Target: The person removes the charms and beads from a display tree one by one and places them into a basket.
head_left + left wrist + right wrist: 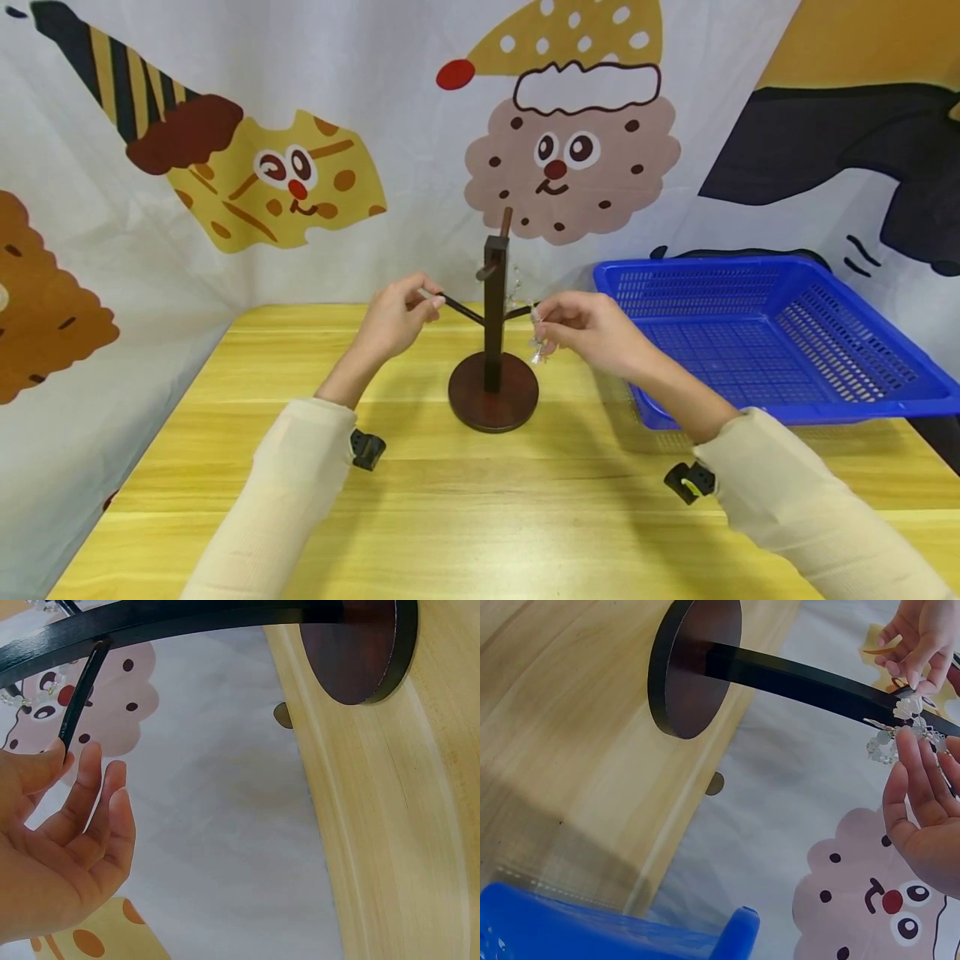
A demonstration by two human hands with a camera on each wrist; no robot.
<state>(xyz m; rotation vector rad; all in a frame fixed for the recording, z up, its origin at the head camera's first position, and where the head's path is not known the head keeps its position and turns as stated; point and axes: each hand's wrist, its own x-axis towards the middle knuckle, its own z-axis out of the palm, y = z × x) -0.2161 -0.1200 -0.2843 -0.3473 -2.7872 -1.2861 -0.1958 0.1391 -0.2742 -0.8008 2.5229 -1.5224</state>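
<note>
The table [480, 517], cut off below, stretches forward of the stand [494, 333] — its back edge runs just behind. Right, the forearm [686, 396] covers the basket's [780, 414] near-left corner. The left hand [397, 317] pinches the left peg [461, 309]; the right hand [588, 333] pinches beads [538, 353] at the right peg [517, 313] — whether looped over it, I cannot tell.

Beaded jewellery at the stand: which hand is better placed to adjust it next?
Probably the right hand: it holds the beaded jewellery beside one peg of the dark stand, while the left hand is busy pinching the opposite peg.
</note>
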